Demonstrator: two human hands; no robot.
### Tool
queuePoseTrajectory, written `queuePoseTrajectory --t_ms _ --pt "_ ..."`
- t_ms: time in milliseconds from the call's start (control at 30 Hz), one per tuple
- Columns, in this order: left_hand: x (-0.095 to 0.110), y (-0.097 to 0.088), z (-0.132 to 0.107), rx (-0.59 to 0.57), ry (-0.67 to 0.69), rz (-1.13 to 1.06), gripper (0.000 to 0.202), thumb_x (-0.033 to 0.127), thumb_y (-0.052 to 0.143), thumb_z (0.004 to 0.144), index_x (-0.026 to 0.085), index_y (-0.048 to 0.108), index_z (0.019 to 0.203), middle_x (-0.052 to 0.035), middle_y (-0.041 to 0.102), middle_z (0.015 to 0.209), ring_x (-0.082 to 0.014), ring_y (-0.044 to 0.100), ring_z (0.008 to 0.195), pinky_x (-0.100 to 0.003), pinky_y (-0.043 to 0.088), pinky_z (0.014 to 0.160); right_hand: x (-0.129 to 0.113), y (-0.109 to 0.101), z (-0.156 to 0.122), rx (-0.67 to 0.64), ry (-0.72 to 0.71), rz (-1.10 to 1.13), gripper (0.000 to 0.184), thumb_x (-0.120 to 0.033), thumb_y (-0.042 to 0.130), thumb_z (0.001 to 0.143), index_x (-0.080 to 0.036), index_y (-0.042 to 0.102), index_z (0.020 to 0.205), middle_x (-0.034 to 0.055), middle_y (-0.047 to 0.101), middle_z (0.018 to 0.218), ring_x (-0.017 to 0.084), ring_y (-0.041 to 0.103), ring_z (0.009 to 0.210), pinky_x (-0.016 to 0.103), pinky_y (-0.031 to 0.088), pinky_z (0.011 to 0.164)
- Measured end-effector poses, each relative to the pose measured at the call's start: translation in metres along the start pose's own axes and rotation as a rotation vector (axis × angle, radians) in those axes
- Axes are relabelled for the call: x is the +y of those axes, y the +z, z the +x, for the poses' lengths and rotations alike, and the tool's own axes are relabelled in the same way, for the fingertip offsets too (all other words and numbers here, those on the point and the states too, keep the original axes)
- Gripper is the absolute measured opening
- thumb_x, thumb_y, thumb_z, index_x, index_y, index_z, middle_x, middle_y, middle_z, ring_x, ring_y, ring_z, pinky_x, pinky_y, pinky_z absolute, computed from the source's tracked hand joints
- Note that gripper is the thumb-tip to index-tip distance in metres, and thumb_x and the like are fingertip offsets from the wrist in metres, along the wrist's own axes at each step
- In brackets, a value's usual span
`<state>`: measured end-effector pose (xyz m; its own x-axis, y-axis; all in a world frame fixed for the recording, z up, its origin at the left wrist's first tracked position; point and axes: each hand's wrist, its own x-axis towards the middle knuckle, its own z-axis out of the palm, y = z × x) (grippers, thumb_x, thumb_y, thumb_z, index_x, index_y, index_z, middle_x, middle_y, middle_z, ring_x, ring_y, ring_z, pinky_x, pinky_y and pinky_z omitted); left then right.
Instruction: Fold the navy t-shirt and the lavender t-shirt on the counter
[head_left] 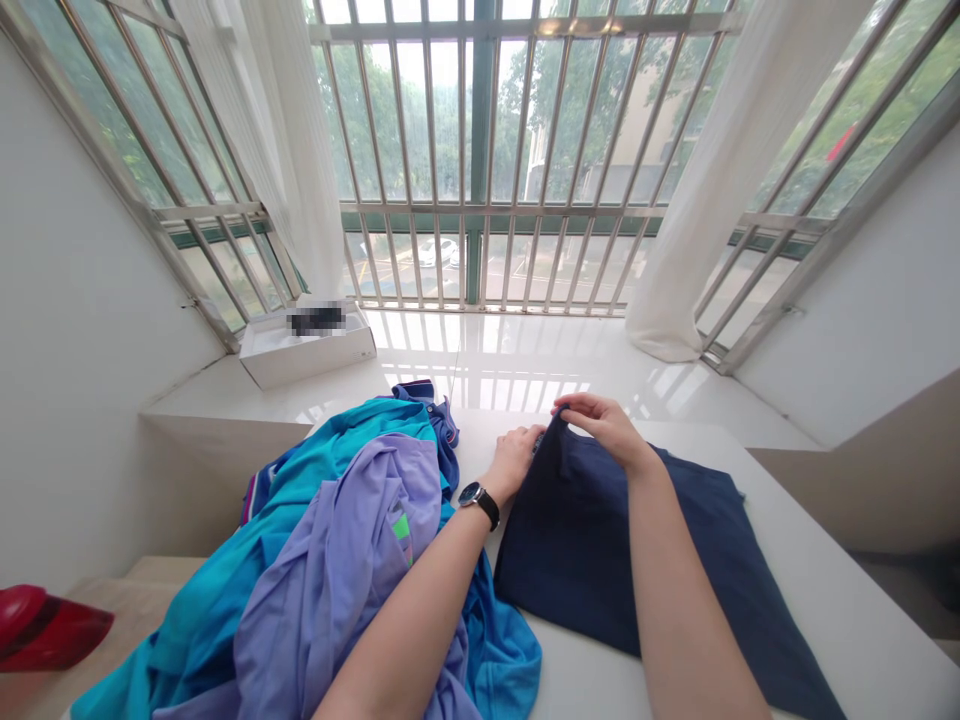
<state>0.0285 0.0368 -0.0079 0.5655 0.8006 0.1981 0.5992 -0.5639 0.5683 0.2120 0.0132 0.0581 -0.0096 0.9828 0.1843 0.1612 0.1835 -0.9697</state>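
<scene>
A dark navy garment point(577, 540) lies spread out on the white table point(847, 590), partly folded over at its left side. My right hand point(604, 425) pinches its upper left corner and lifts it a little. Close beside it, my left hand point(516, 462), with a black watch on the wrist, has its fingers closed at the garment's left edge; the fingertips are partly hidden by the cloth. Left of my left forearm is a loose heap of clothes: a lavender garment point(337, 560) on top of a teal one point(217, 600), with a blue collared piece point(446, 440) at the far end.
A white box point(307, 355) stands on the glossy window ledge point(480, 350) at the back left. White curtains point(705, 200) hang before the barred window. At the lower left is a red object point(49, 628) I cannot make out fully.
</scene>
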Motion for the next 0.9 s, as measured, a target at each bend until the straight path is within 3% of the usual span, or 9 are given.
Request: queuePoseTrajectory --t_ms 133,300,500,667,900 --pt "0.004 -0.007 -0.004 -0.001 0.023 -0.107 0.029 0.031 0.045 0.095 0.026 0.054 0.122 -0.0069 0.061 0.108 -0.0219 0.061 0.095 -0.031 0.046 0.086 -0.004 0.003 0.001 0.040 -0.025 -0.024 0.036 -0.045 0.079 0.068 -0.021 0.074 0.094 0.0067 0.076 0.094 0.025 0.069 0.094 0.042 0.051 0.094" --pt "0.005 -0.009 -0.006 0.039 -0.083 -0.142 0.033 0.027 0.050 0.092 0.025 0.049 0.125 -0.0086 0.058 0.115 -0.0221 0.060 0.102 -0.031 0.046 0.090 0.000 0.007 0.006 0.074 -0.052 0.015 0.033 -0.042 0.076 0.072 -0.022 0.072 0.097 0.0066 0.076 0.096 0.025 0.069 0.094 0.041 0.053 0.093" --pt "-0.001 -0.007 -0.005 0.108 -0.169 -0.128 0.023 0.025 0.043 0.096 0.021 0.050 0.117 -0.0122 0.056 0.115 -0.0216 0.061 0.097 -0.033 0.047 0.088 0.031 0.025 0.021 0.098 -0.062 -0.118 0.027 -0.039 0.069 0.075 -0.022 0.072 0.096 0.0058 0.075 0.094 0.024 0.069 0.090 0.041 0.053 0.089" --pt "-0.009 -0.005 0.001 0.087 -0.165 -0.116 0.022 0.025 0.044 0.094 0.017 0.061 0.106 -0.0141 0.063 0.107 -0.0237 0.062 0.096 -0.033 0.049 0.086 0.060 0.041 0.027 0.091 -0.085 -0.231 0.029 -0.041 0.063 0.079 -0.022 0.070 0.100 0.0055 0.074 0.096 0.021 0.069 0.088 0.037 0.053 0.085" --pt "-0.016 -0.005 0.006 0.073 -0.200 -0.134 0.023 0.025 0.051 0.087 0.016 0.069 0.097 -0.0116 0.071 0.096 -0.0236 0.065 0.084 -0.032 0.051 0.077 0.075 0.040 0.021 0.078 -0.054 -0.427 0.022 -0.044 0.065 0.077 -0.025 0.072 0.087 0.0047 0.074 0.089 0.024 0.067 0.087 0.040 0.051 0.085"
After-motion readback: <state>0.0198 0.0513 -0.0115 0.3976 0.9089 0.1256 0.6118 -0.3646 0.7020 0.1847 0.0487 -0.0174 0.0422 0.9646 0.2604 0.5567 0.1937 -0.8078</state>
